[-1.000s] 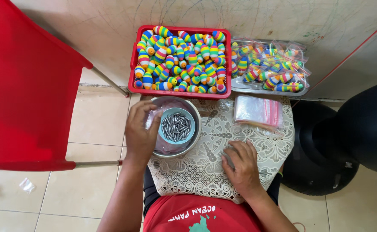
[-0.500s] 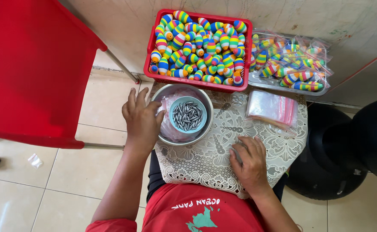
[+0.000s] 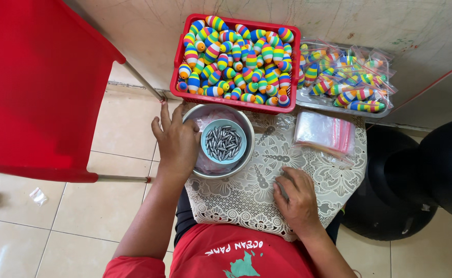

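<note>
1. The left hand (image 3: 177, 141) lies flat and open on the left rim of the metal bowl (image 3: 199, 116), fingers spread toward the wall, gripping nothing.
2. Inside the bowl sits a small blue cup (image 3: 224, 142) filled with grey metal weights (image 3: 222, 144); pink plastic shows under the cup.
3. The right hand (image 3: 295, 198) rests palm down on the lace cloth (image 3: 251, 190), below and to the right of the bowl, fingers curled in. Whether it holds anything under them cannot be told.
4. The cloth covers the small counter that carries the bowl.
5. Just above the bowl stands a red crate (image 3: 176, 72) heaped with rainbow-striped floats (image 3: 236, 56).
6. Right of the crate, well right of the bowl, a clear tray (image 3: 308, 99) holds bagged floats (image 3: 347, 77).
7. A stack of clear zip bags (image 3: 323, 131) lies on the cloth, right of the bowl.
8. A red chair (image 3: 35, 87) stands left of the bowl, on the tiled floor (image 3: 82, 216).
</note>
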